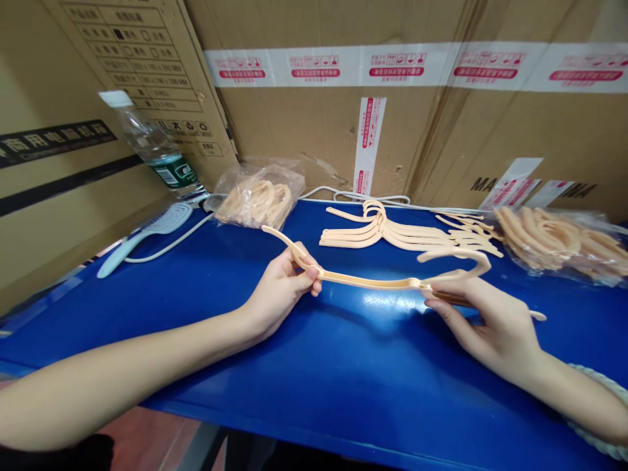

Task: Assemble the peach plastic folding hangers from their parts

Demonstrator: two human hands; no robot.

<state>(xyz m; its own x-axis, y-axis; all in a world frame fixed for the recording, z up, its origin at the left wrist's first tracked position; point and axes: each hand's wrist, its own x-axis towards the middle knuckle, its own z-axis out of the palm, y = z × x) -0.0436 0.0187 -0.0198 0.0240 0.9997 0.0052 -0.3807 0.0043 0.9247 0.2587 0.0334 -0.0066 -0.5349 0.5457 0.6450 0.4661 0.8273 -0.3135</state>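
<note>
A thin beige folding clothes hanger (366,281) is held up between both hands, above the blue table. My left hand (282,288) pinches it near a joint, and its curved end sticks out past my fingers to the upper left. Close to the hook (478,261), my right hand (495,320) grips the other side; a slim tip pokes out to the right behind that hand. Part of the hanger is hidden by my right fingers. Just beyond lies a stack of similar beige hangers (353,235), their hooks bunched together.
Clear plastic bags of beige hanger parts lie at back left (260,203) and right (564,242). A hairbrush (147,235) and a water bottle (157,150) are at the left. A white cable (171,245) crosses the blue table (314,392). Cardboard boxes (314,131) wall the back.
</note>
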